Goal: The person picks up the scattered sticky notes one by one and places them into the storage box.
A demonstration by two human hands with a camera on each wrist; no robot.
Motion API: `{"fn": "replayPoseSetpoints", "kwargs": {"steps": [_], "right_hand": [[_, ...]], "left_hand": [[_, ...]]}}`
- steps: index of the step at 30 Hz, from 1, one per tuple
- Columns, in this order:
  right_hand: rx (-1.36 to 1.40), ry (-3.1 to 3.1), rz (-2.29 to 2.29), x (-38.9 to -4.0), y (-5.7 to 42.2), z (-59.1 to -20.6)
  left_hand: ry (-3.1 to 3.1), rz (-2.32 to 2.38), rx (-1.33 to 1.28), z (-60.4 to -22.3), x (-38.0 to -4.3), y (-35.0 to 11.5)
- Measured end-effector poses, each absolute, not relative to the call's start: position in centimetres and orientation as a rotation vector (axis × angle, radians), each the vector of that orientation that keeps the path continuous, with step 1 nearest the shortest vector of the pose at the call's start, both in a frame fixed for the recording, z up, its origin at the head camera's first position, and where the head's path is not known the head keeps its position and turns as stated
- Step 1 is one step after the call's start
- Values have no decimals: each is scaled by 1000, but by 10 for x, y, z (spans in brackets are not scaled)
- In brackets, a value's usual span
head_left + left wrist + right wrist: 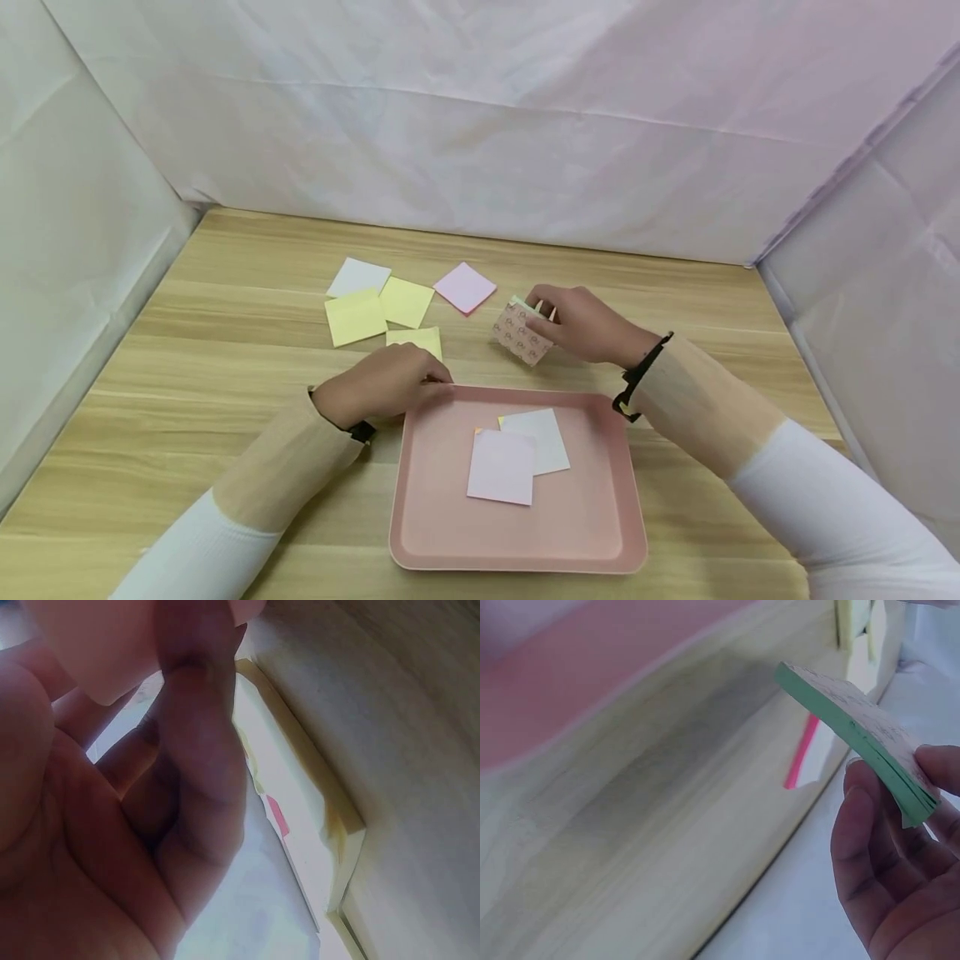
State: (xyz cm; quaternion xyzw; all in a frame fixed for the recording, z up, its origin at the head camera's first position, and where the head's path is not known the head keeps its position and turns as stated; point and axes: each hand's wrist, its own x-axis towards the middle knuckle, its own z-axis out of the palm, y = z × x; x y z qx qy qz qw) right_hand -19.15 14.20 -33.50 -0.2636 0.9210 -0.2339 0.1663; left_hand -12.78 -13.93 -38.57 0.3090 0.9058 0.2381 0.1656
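My right hand (588, 323) pinches a sticky note pad (519, 333) between thumb and fingers, tilted above the table. Its patterned pinkish-brown face shows in the head view; the right wrist view shows the pad's green edge (855, 739). With curled fingers my left hand (390, 379) grips the far left corner of a pink tray (517, 546). In the tray lie a pale pink note pad (501, 468) and a white one (551, 450), partly overlapping. Just beyond my left hand is a yellow pad (420, 337), partly hidden by it.
Further back on the wooden table (247, 333) lie two more yellow pads, one left (356, 318) and one right (406, 302), and a white pad (358, 277). A pink pad (465, 286) sits apart from them. White cloth walls (480, 158) enclose the back and sides.
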Motion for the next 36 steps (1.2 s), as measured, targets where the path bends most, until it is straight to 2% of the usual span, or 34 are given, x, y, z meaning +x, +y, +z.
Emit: {"fn": "replayPoseSetpoints", "kwargs": {"steps": [22,36], "right_hand": [[-935,2421,-885,-148,134,-325],[-1057,2241,-677,-129,127,-330]], "left_hand": [[2586,702,888,-385,-127,-139],[2601,683,883,-385,-127,-138]]}}
